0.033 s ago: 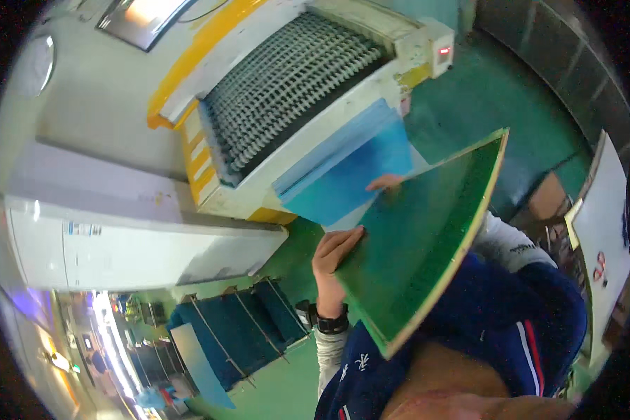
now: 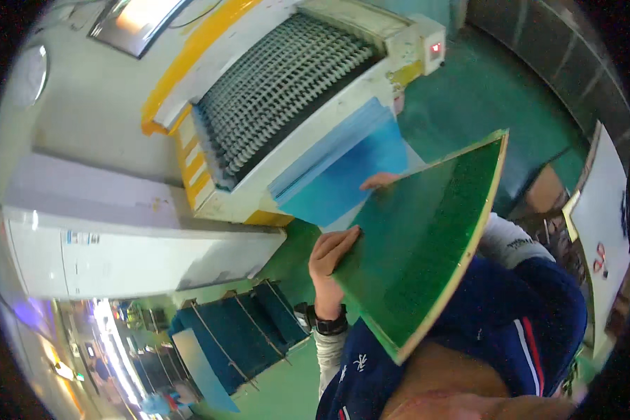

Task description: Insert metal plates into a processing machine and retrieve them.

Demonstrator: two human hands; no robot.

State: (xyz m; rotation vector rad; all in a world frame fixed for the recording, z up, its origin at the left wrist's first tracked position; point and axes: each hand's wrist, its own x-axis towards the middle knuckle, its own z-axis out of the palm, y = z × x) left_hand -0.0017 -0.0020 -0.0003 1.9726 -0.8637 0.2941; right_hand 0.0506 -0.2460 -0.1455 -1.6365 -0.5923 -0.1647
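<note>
I hold a large green board (image 2: 427, 238) with a pale wooden edge, tilted in front of my chest. My left hand (image 2: 331, 257) grips its left edge, and a black watch sits on that wrist. Only the fingertips of my right hand (image 2: 379, 180) show, curled over the board's upper left edge; the board hides the rest. Just beyond those fingertips a stack of blue sheets (image 2: 343, 175) lies at the mouth of a cream and yellow roller-conveyor machine (image 2: 280, 84).
A small red light (image 2: 435, 47) glows on the machine's corner box. A long white cabinet (image 2: 119, 245) stands at left. On the green floor (image 2: 483, 91) below sits a blue rack (image 2: 231, 336) holding sheets. Cardboard boxes (image 2: 544, 190) and a white panel (image 2: 602, 210) are at right.
</note>
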